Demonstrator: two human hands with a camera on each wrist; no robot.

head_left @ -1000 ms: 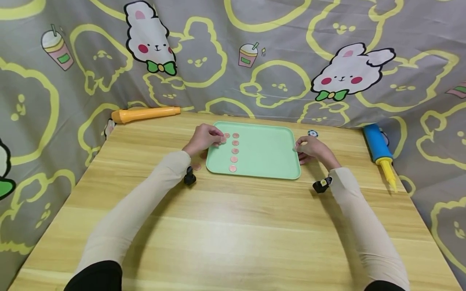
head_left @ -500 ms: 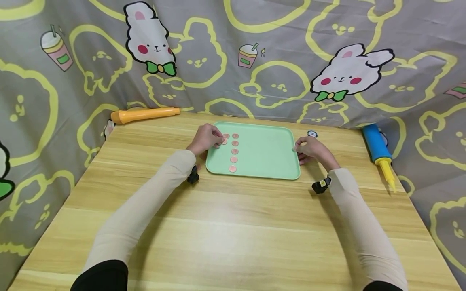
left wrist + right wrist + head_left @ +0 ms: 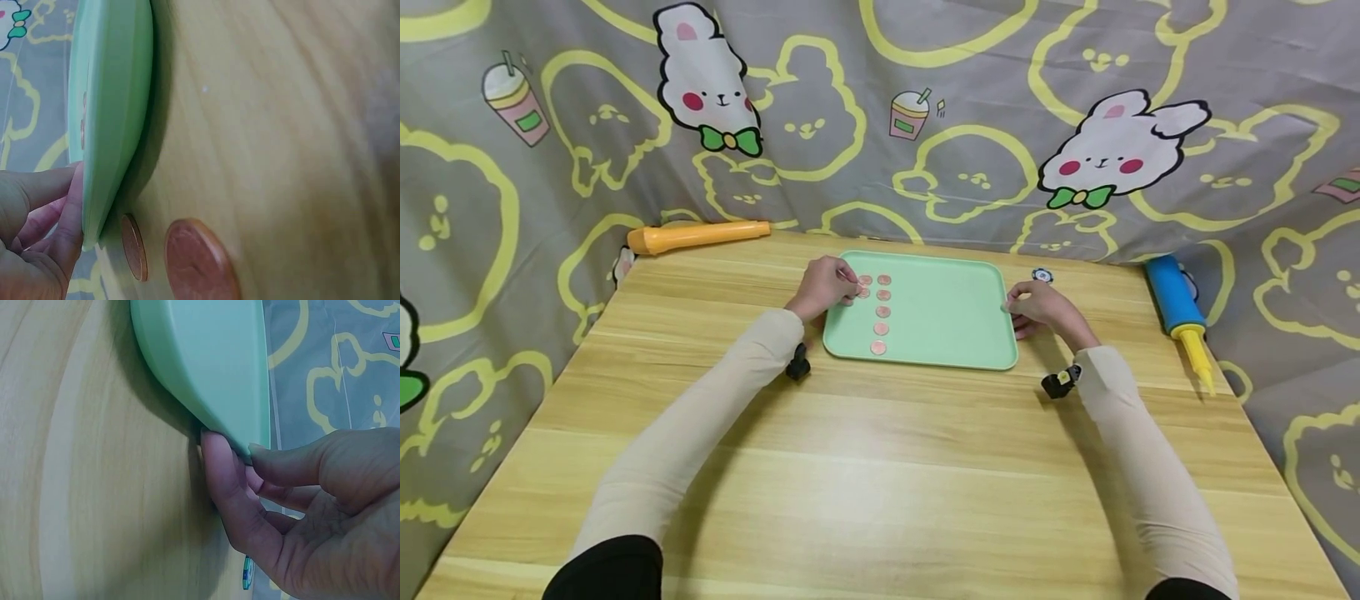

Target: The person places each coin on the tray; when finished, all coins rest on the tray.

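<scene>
Left hand (image 3: 822, 287): your fingertips are meeting beside a copper coin (image 3: 864, 293) inside the green tray (image 3: 951, 317); whether they're pinching it, you cannot tell.
Right hand (image 3: 1041, 307): you're pinching the tray's right rim.
Table coins (image 3: 200, 265): two are lying left, faces too blurred to read.

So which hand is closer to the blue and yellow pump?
Right. The right hand grips the green tray, left of the pump; the left hand is farther left, at the tray's other end.
</scene>
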